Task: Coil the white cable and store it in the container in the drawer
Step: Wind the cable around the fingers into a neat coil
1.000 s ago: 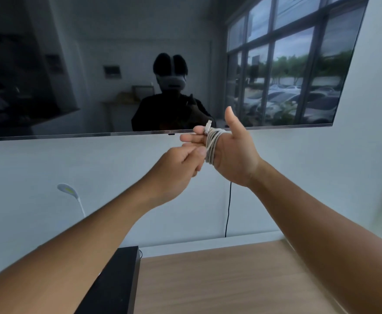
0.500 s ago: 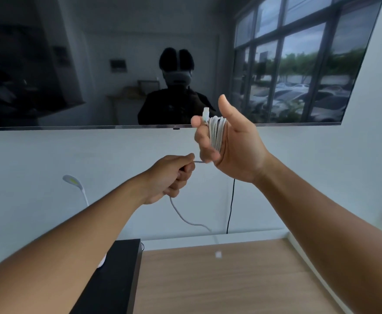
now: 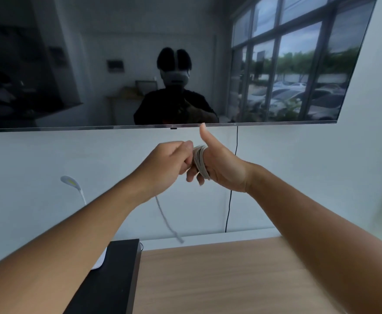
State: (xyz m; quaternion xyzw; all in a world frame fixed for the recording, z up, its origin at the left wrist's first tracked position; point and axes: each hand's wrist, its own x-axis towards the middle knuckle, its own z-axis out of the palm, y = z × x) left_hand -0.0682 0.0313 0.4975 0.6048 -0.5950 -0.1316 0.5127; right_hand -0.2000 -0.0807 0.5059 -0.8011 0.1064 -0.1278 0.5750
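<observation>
Both hands meet in open air, well above the wooden tabletop [image 3: 219, 277] and clear of its back edge. Our right hand [image 3: 221, 168] stands thumb-up, the white cable [image 3: 201, 163] looped in several turns around its fingers. Our left hand [image 3: 169, 166] is fisted, pinching the cable just beside the coil; a loose tail hangs blurred beneath, its end near the wall's base. A black box [image 3: 113, 275] occupies the tabletop's left edge. Behind, a dark wall-mounted screen [image 3: 95, 64] reflects the room; a thin black cord [image 3: 229, 200] drops below it.
</observation>
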